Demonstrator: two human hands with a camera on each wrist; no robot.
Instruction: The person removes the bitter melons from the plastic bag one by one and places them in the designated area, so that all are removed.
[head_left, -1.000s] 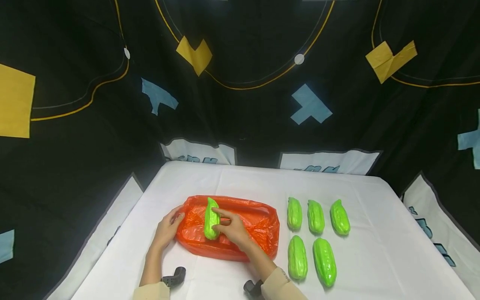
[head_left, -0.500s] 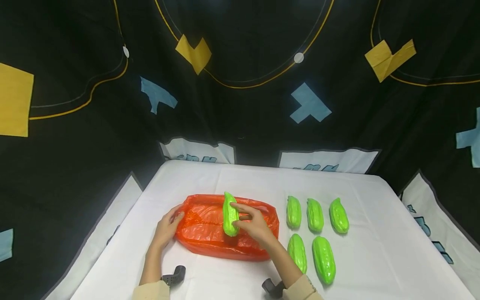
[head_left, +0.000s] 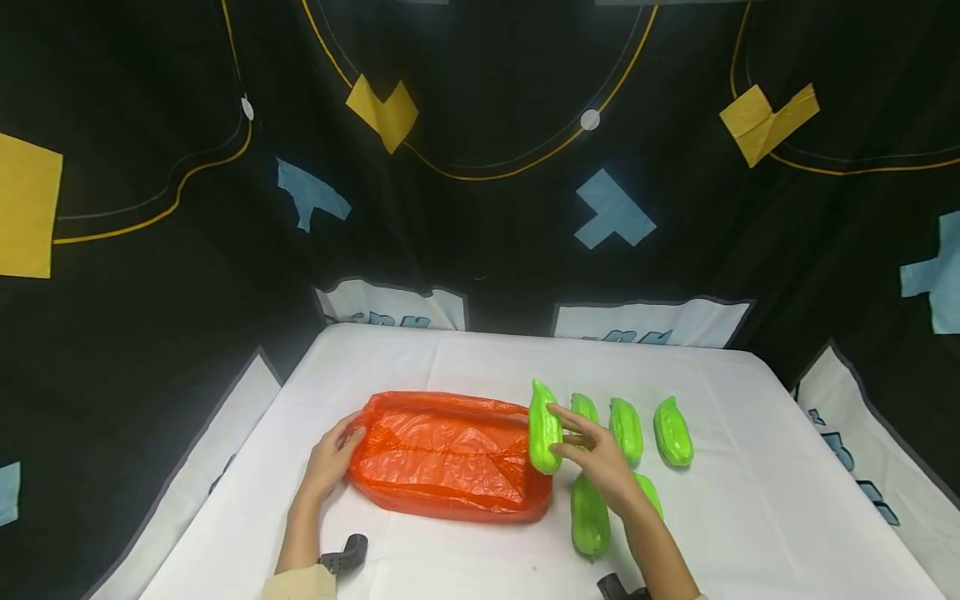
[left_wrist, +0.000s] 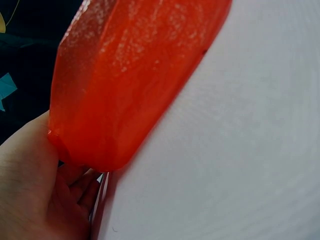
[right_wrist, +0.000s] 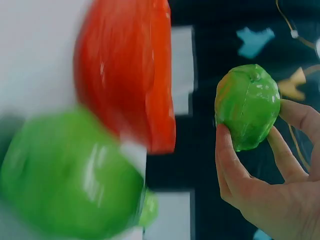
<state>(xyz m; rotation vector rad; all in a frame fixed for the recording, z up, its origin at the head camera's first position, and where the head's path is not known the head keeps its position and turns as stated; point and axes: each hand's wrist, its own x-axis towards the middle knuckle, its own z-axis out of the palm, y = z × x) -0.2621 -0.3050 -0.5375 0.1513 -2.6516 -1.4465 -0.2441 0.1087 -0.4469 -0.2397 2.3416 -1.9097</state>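
Observation:
My right hand (head_left: 596, 458) pinches a shiny green bitter melon (head_left: 543, 427) between thumb and fingers. It is held upright above the right end of an open red plastic bag (head_left: 442, 454). In the right wrist view the held melon shows end-on, with the fingertips (right_wrist: 225, 137) against its sides. My left hand (head_left: 330, 458) holds the left end of the bag; in the left wrist view the bag hides part of the thumb and fingers. The inside of the bag shows no melon in the head view.
Several more bitter melons lie in two rows on the white table (head_left: 750, 500), right of the bag. The nearest one (head_left: 590, 517) and another (head_left: 648, 492) are partly behind my right hand and arm. A black curtain (head_left: 487, 250) hangs behind the table.
My right hand has carried the bitter melon rightward, from over the bag's left part to its right rim. My left hand stays at the bag's left end.

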